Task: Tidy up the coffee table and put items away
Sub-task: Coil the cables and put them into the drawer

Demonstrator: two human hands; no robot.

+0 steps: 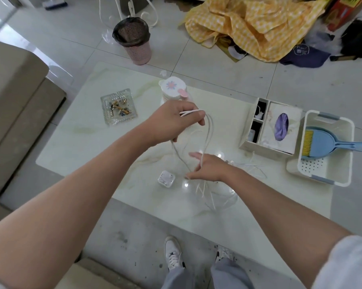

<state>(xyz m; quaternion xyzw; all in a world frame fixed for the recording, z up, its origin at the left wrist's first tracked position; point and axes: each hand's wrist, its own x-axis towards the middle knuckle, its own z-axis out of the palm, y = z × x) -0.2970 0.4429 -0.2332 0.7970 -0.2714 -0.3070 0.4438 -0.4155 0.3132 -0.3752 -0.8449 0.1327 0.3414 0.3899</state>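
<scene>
A thin white cable (209, 132) hangs in a loop between my two hands above the pale marbled coffee table (88, 140). My left hand (171, 124) is raised over the table's middle and pinches one end of the loop. Lower and nearer me, my right hand (207, 168) grips the loop's bottom, with the loose cable tail trailing onto the tabletop toward the front edge. A small clear case with white earphones (166, 178) lies on the table just left of my right hand.
A glass ashtray (118, 106) with butts sits at the left; a white floral-lidded container (174, 88) at the back. A tissue organiser box (272, 126) and a white basket (326, 147) holding a blue dustpan stand at the right. A pink bin (134, 40) stands on the floor beyond.
</scene>
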